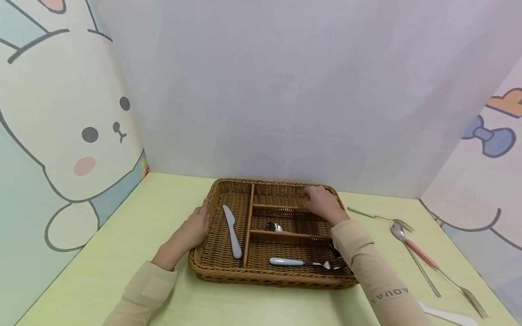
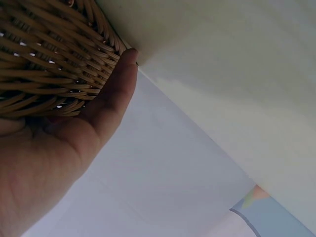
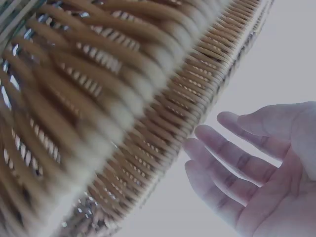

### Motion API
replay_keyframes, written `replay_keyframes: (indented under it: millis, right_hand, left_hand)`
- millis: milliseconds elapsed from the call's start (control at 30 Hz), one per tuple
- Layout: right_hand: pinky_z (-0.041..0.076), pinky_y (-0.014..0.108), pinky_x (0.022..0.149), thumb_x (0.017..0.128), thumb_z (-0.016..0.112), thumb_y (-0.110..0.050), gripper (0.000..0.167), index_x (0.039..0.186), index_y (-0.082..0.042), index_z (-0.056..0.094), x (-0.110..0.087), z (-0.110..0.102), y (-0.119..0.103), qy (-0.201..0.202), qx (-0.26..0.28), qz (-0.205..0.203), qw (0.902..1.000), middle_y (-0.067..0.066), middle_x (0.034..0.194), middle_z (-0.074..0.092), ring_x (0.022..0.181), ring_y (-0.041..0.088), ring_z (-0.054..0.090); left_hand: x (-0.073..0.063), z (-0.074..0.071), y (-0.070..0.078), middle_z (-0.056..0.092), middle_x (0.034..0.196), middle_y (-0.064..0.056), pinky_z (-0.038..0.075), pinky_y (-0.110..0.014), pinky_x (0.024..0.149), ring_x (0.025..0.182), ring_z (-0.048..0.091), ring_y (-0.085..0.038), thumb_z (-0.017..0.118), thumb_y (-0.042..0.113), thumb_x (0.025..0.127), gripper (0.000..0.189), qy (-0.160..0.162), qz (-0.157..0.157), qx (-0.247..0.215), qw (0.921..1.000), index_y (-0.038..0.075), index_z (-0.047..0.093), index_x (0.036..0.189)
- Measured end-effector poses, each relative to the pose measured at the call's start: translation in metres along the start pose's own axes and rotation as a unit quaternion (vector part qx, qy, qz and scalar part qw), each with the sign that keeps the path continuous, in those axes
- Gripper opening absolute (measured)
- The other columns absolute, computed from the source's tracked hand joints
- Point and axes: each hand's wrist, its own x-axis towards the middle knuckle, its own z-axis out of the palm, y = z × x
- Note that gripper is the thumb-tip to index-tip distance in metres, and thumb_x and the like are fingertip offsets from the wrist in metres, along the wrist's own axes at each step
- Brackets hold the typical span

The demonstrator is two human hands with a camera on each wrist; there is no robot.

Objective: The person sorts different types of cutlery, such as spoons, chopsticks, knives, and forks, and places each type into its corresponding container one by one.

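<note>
A brown wicker cutlery tray (image 1: 271, 276) with several compartments stands on the table. My left hand (image 1: 196, 228) rests along its left wall, and in the left wrist view the extended fingers (image 2: 116, 91) lie against the wicker. Over the tray's back right compartment is my right hand (image 1: 322, 202); the right wrist view shows its fingers (image 3: 232, 153) loosely bent, nothing held. A white knife (image 1: 232, 231) lies in the left compartment. In the middle compartment a spoon (image 1: 274, 226) shows partly. The front compartment holds a fork with a pale handle (image 1: 287, 262); my right sleeve covers its right end.
Right of the tray lie a green-handled fork (image 1: 363, 213), a spoon (image 1: 398, 232), a pink-handled fork (image 1: 422, 253) and a white handle (image 1: 448, 314) cut off by the frame edge. A pale wall (image 1: 285, 113) rises behind the table, with printed side panels.
</note>
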Motion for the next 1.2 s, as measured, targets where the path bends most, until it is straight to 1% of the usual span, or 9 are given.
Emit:
replay_keyframes:
  millis: [67, 267, 400, 500, 633, 733, 800, 1000, 1200]
  right_hand:
    - [0.031, 0.027, 0.048, 0.09, 0.046, -0.004, 0.017, 0.082, -0.005, 0.061, -0.002, -0.004, 0.001, 0.01, -0.009, -0.006, 0.9999, 0.009, 0.068, 0.054, 0.052, 0.012, 0.035]
    - [0.033, 0.027, 0.048, 0.09, 0.044, -0.003, 0.023, 0.087, -0.006, 0.066, -0.011, -0.019, 0.009, 0.03, 0.0, -0.002, 0.9996, 0.008, 0.073, 0.061, 0.051, 0.013, 0.039]
    - [0.03, 0.026, 0.048, 0.089, 0.043, -0.002, 0.021, 0.084, -0.004, 0.063, -0.019, -0.029, 0.017, 0.034, 0.008, 0.001, 0.9994, 0.007, 0.068, 0.057, 0.051, 0.014, 0.037]
    - [0.031, 0.027, 0.048, 0.089, 0.043, -0.003, 0.021, 0.085, -0.003, 0.063, -0.025, -0.036, 0.025, 0.039, 0.015, 0.004, 0.9991, 0.007, 0.067, 0.056, 0.051, 0.014, 0.038]
    - [0.033, 0.027, 0.047, 0.09, 0.044, -0.005, 0.022, 0.094, 0.001, 0.064, -0.034, -0.041, 0.039, 0.045, 0.02, 0.014, 0.9987, 0.013, 0.077, 0.063, 0.051, 0.015, 0.043]
    - [0.039, 0.029, 0.046, 0.09, 0.045, -0.007, 0.023, 0.1, 0.004, 0.064, -0.041, -0.044, 0.051, 0.05, 0.019, 0.019, 0.9984, 0.019, 0.088, 0.065, 0.056, 0.018, 0.052]
    - [0.043, 0.031, 0.047, 0.09, 0.046, -0.008, 0.024, 0.101, 0.005, 0.063, -0.046, -0.044, 0.059, 0.05, 0.022, 0.025, 0.9982, 0.022, 0.091, 0.065, 0.061, 0.021, 0.057]
    - [0.046, 0.035, 0.048, 0.089, 0.047, -0.01, 0.025, 0.102, 0.005, 0.062, -0.061, -0.043, 0.086, 0.028, 0.027, 0.068, 0.9969, 0.025, 0.095, 0.064, 0.069, 0.027, 0.06]
    - [0.044, 0.037, 0.047, 0.083, 0.048, -0.009, 0.028, 0.102, 0.006, 0.06, -0.076, -0.039, 0.112, 0.006, 0.02, 0.115, 0.9932, 0.026, 0.095, 0.062, 0.07, 0.031, 0.059]
  left_hand:
    - [0.0, -0.001, 0.0, 0.041, 0.126, -0.038, 0.049, -0.052, 0.083, 0.11, 0.049, -0.048, 0.031, 0.009, 0.098, 0.052, 0.0, 0.001, 0.0, 1.0, -0.014, 0.012, 0.141]
    - [0.001, -0.001, -0.001, 0.041, 0.126, -0.038, 0.048, -0.052, 0.083, 0.11, 0.049, -0.048, 0.031, 0.01, 0.098, 0.053, 0.001, 0.0, 0.0, 1.0, -0.013, 0.011, 0.141]
    - [0.002, -0.001, -0.002, 0.04, 0.126, -0.038, 0.048, -0.052, 0.083, 0.11, 0.049, -0.048, 0.031, 0.01, 0.098, 0.053, 0.001, 0.001, 0.002, 1.0, -0.013, 0.011, 0.141]
    - [0.003, -0.001, -0.002, 0.04, 0.127, -0.038, 0.048, -0.052, 0.084, 0.111, 0.049, -0.048, 0.031, 0.01, 0.098, 0.053, 0.0, 0.001, -0.001, 1.0, -0.014, 0.011, 0.141]
    - [0.003, -0.002, -0.002, 0.04, 0.127, -0.038, 0.048, -0.052, 0.084, 0.111, 0.048, -0.048, 0.031, 0.01, 0.098, 0.053, 0.001, 0.0, -0.002, 1.0, -0.014, 0.011, 0.141]
    - [0.002, -0.003, -0.001, 0.04, 0.126, -0.038, 0.048, -0.052, 0.084, 0.111, 0.048, -0.048, 0.031, 0.009, 0.098, 0.052, 0.001, 0.0, 0.0, 1.0, -0.014, 0.011, 0.141]
    - [0.001, -0.004, -0.001, 0.04, 0.126, -0.039, 0.048, -0.053, 0.084, 0.111, 0.048, -0.048, 0.031, 0.009, 0.098, 0.053, 0.001, 0.001, 0.001, 1.0, -0.014, 0.011, 0.141]
    - [0.001, -0.004, -0.002, 0.041, 0.126, -0.039, 0.048, -0.053, 0.084, 0.111, 0.048, -0.048, 0.031, 0.009, 0.098, 0.052, 0.004, 0.001, 0.001, 1.0, -0.014, 0.012, 0.14]
    - [0.002, -0.003, -0.002, 0.041, 0.126, -0.038, 0.048, -0.053, 0.084, 0.111, 0.048, -0.048, 0.031, 0.01, 0.098, 0.053, 0.003, -0.002, 0.003, 1.0, -0.014, 0.012, 0.141]
